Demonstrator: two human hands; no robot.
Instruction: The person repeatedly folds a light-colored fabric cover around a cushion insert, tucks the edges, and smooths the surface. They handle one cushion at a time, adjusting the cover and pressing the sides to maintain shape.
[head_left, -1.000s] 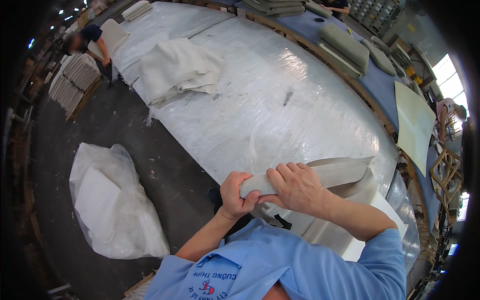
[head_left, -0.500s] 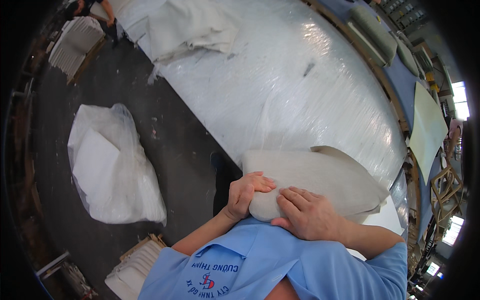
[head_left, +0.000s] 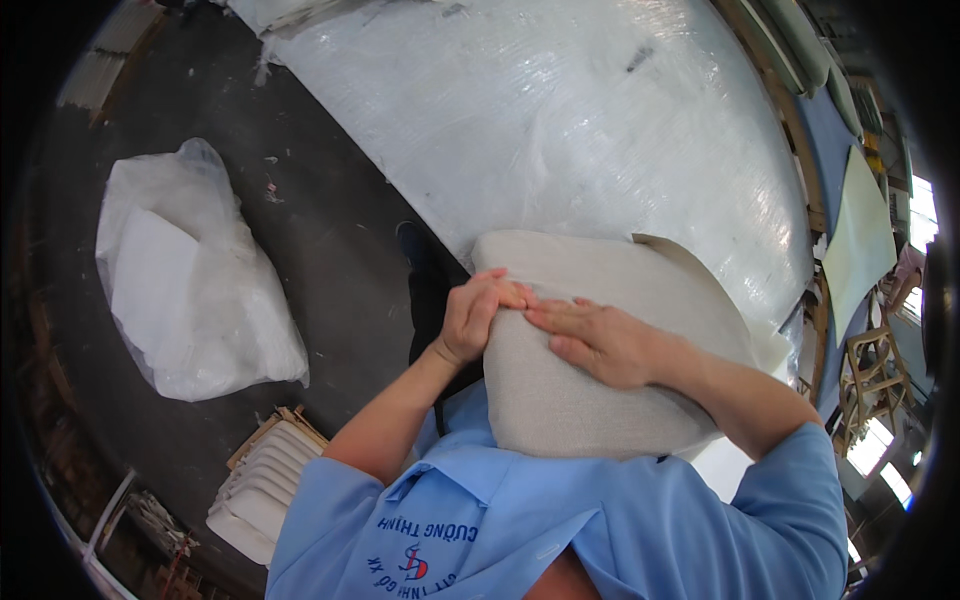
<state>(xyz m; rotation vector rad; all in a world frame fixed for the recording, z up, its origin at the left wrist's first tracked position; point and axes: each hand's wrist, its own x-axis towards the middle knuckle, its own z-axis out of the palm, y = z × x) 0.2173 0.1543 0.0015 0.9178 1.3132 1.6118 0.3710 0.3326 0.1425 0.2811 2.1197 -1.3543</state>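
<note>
A beige fabric-covered cushion (head_left: pixel 600 415) leans against my blue shirt, its far part over the plastic-covered table (head_left: pixel 560 150). My left hand (head_left: pixel 480 312) is closed at the cushion's left edge, thumb and fingertips gripping the cover near a corner. My right hand (head_left: pixel 615 342) lies flat on top, fingers stretched toward the left hand so the fingertips meet. A loose fabric flap (head_left: pixel 690 265) stands up along the cushion's far right side. The cushion's underside is hidden.
A clear plastic bag (head_left: pixel 200 290) with white pieces lies on the dark floor at left. Stacked white cushion-like pieces (head_left: pixel 262 490) stand at lower left. Along the right are a pale sheet (head_left: pixel 858 245) and a wooden frame (head_left: pixel 872 385).
The cushion has tilted up toward my body, showing more of its near side. Both hands have moved farther away, the left now gripping the edge. The view has shifted too.
</note>
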